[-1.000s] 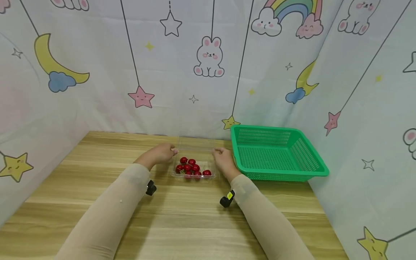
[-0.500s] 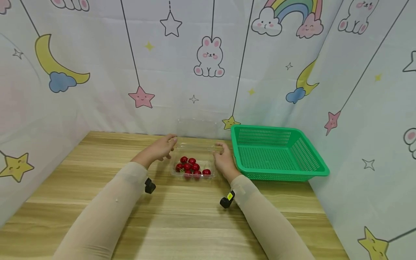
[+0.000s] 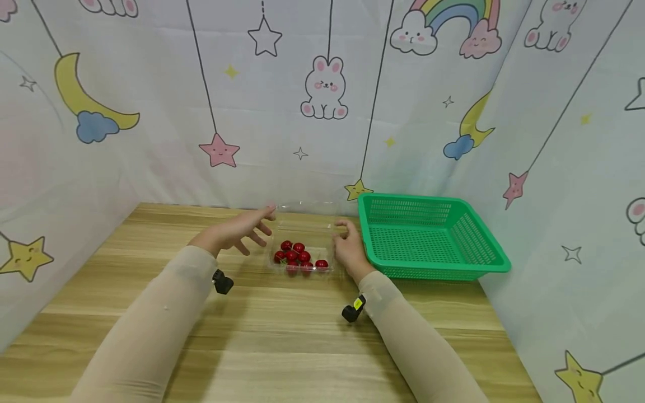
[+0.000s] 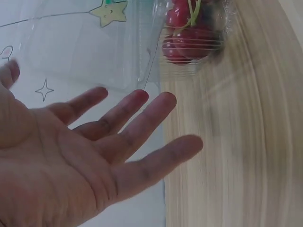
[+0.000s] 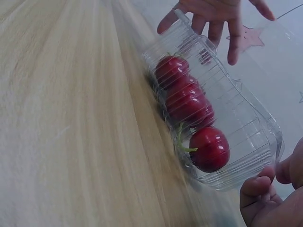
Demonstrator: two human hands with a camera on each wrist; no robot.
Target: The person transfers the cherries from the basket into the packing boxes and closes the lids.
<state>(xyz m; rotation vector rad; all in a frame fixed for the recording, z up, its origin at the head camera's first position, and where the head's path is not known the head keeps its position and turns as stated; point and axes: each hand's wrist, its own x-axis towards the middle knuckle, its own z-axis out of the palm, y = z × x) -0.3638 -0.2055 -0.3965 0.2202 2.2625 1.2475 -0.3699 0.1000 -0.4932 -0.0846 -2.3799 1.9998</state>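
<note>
A clear plastic clamshell box [image 3: 316, 254] sits on the wooden table with several red cherries [image 3: 290, 256] inside, some with green stems. Its transparent lid [image 3: 306, 215] stands raised at the back, faint against the wall. To the left, my left hand [image 3: 237, 230] has its fingers spread and holds nothing; its thumb and index finger reach toward the lid's left edge. In the left wrist view the palm [image 4: 61, 165] faces the box. My right hand [image 3: 350, 252] is at the box's right side, thumb and curled fingers [image 5: 258, 187] pinching the rim at a corner in the right wrist view.
A green perforated plastic basket [image 3: 481, 238] stands close to the right of my right hand. Behind the table [image 3: 282, 347] hangs a white cloth [image 3: 282, 168] printed with stars, moons and rabbits. Black wrist cameras [image 3: 222, 282] sit under both sleeves.
My left hand has let go of the lid's edge, drawn slightly left and spread its fingers. The lid rose, then its top edge came lower again. My right hand stays at the box.
</note>
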